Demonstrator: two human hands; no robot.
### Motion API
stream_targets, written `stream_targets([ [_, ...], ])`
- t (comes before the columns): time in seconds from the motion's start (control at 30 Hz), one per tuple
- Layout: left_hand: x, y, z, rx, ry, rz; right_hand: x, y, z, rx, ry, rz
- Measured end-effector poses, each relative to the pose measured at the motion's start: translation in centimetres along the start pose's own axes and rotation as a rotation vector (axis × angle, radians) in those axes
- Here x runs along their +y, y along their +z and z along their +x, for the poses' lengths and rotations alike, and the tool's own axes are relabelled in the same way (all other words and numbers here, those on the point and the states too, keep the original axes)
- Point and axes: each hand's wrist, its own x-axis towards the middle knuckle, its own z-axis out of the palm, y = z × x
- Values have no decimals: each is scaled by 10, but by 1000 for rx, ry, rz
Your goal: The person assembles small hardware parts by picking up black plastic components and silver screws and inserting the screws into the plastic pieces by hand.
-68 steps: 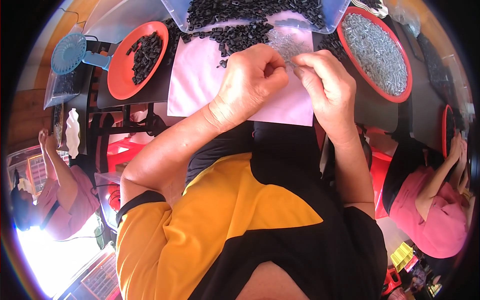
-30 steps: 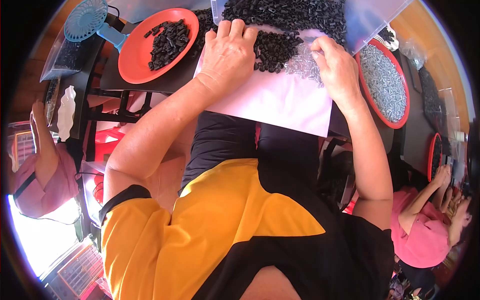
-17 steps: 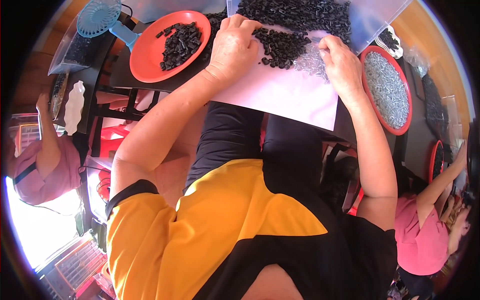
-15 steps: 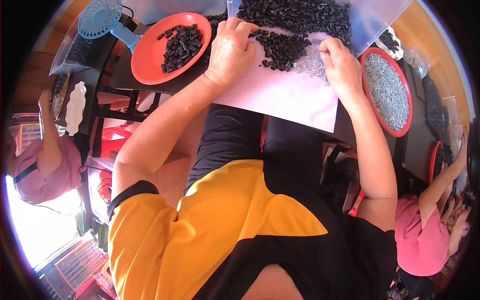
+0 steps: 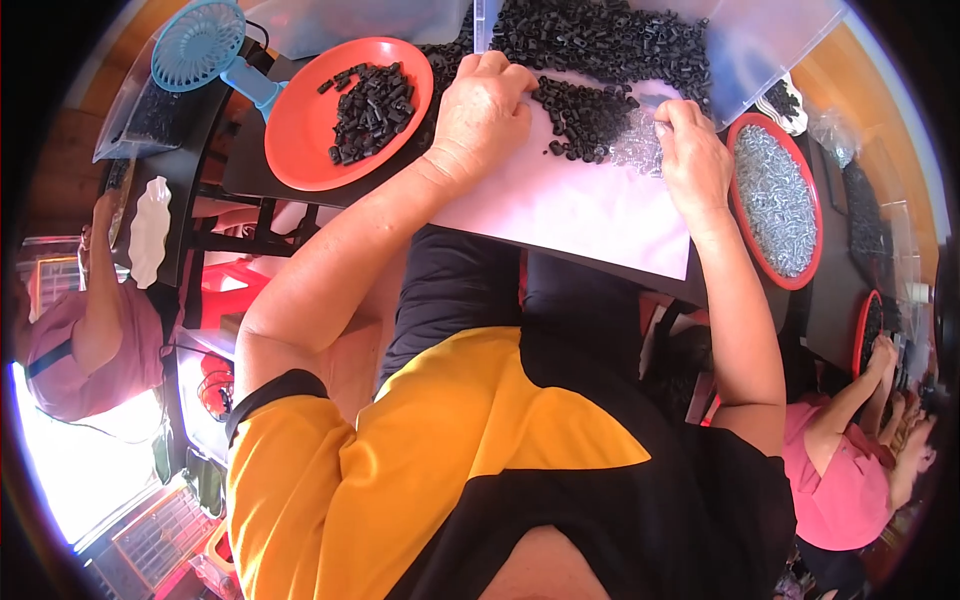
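Observation:
My left hand [image 5: 485, 118] is closed at the left of a small pile of black plastic pieces [image 5: 585, 115]. Its fingertips are hidden behind the knuckles. My right hand [image 5: 693, 155] pinches beside a patch of small clear or silvery pieces [image 5: 636, 142]; whatever sits between its fingers is too small to name. Both piles lie on a white sheet [image 5: 590, 215] on the dark table. Left of my left hand, an orange-red plate [image 5: 300, 135] holds more black pieces. Right of my right hand stands a red-rimmed tray [image 5: 738, 185] full of small silvery screw-like pieces.
Behind the sheet, a clear plastic bin [image 5: 765, 50] holds a mass of black pieces. A blue fan [image 5: 197, 45] stands at the far left, near a white scalloped dish [image 5: 150, 232]. Co-workers in pink, one on each side [image 5: 85, 335], reach over tables.
The whole view has shifted slightly, so the table sits a little lower. My hands stay at the same piles, still closed. The right-hand co-worker's arms have moved toward the red tray.

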Motion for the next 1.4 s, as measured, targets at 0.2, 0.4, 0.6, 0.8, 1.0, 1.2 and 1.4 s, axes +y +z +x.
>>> stream_targets([
  [0.2, 7, -2, 6, -96, -10, 74, -4, 0, -9, 79, -55, 1],
  [0.4, 2, -7, 11, -131, 12, 100, -16, 1, -11, 129, -22, 57],
  [0.6, -3, -1, 13, -103, 123, 122, -6, 0, -14, 145, -14, 159],
  [0.8, 12, -19, 5, -25, 162, 65, -14, -21, -5, 350, -221, 252],
  [1.0, 38, -33, -6, -158, -12, -379, -61, -34, 17, -28, -144, 807],
  [1.2, 52, -43, -9, -312, -461, -867, -66, -30, 24, -132, -191, 780],
  [1.4, 60, -42, -15, -235, -723, -1109, -82, -28, 16, -69, -202, 724],
])
